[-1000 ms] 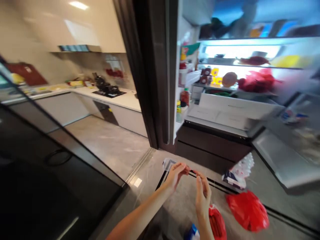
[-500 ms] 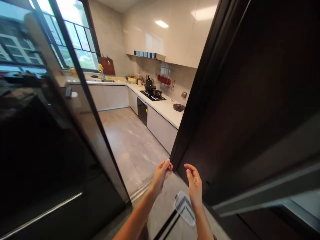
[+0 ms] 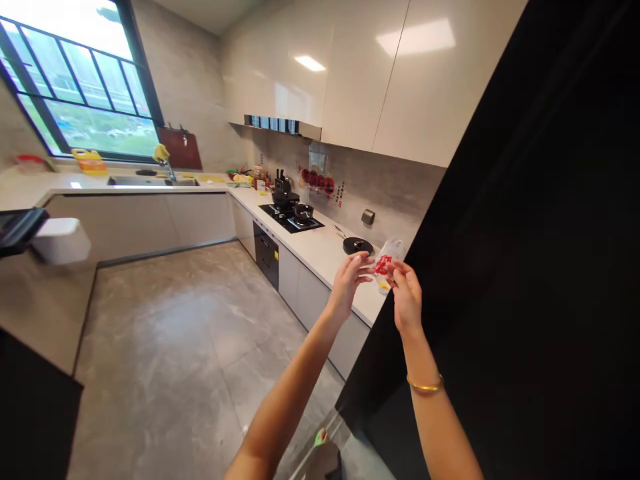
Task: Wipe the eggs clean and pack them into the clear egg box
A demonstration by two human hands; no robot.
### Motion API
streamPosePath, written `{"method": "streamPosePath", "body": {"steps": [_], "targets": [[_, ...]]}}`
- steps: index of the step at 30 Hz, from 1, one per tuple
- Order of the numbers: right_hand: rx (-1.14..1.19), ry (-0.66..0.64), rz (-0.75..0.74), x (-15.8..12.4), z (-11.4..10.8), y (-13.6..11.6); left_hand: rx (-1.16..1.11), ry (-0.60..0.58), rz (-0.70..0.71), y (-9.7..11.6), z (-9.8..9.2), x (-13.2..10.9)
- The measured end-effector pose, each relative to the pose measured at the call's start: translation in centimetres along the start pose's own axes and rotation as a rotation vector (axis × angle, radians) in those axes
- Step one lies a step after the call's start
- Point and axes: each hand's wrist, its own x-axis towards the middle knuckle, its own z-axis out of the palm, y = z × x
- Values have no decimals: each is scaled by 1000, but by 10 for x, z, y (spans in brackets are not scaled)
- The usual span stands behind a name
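Observation:
My left hand (image 3: 350,283) is raised in front of me with its fingers spread and nothing in it. To its right is my right hand (image 3: 407,297), fingers loosely curled, with no held thing visible; a gold bangle (image 3: 425,385) circles that wrist. The hands are apart. Behind the gap between them, a clear plastic bag (image 3: 395,249) with red print rests on the counter (image 3: 327,257), partly covered by my fingers. Just beyond my left fingertips lies a black lidded frying pan (image 3: 356,245), its handle pointing to the back left.
A black cooktop (image 3: 293,219) carries dark pots. The sink (image 3: 150,181) lies under the window, with a yellow jug (image 3: 90,162) beside it. A dark panel (image 3: 525,267) stands close on my right. Grey floor (image 3: 200,347) stretches ahead; a white bin (image 3: 63,240) is at left.
I have moved forward through the doorway into the kitchen, so the counter is nearer. Both hands have risen in view, and the plastic bag now shows behind them.

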Motion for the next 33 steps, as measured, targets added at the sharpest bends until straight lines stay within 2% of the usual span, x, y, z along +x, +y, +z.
{"method": "streamPosePath", "body": {"steps": [6, 11, 15, 18, 21, 24, 27, 30, 33], "targets": [[154, 126, 66, 197, 61, 59, -30, 20, 79, 24, -50, 172], [98, 76, 171, 364, 136, 109, -37, 32, 94, 33, -95, 302], [74, 80, 118, 490, 184, 139, -40, -91, 92, 33, -124, 415], [71, 182, 14, 576, 203, 151, -35, -230, 54, 31, -138, 500], [80, 305, -95, 644, 217, 153, 9, -354, -17, 31, -147, 574], [76, 408, -190, 683, 229, 155, 45, -455, -62, 37, -149, 629], [88, 438, -351, 693, 236, 161, 26, -515, -69, 42, -146, 663], [63, 386, -507, 673, 235, 164, 5, -576, -41, 43, -143, 682], [-3, 318, -591, 626, 236, 155, -5, -636, -21, 34, -138, 692]]}}
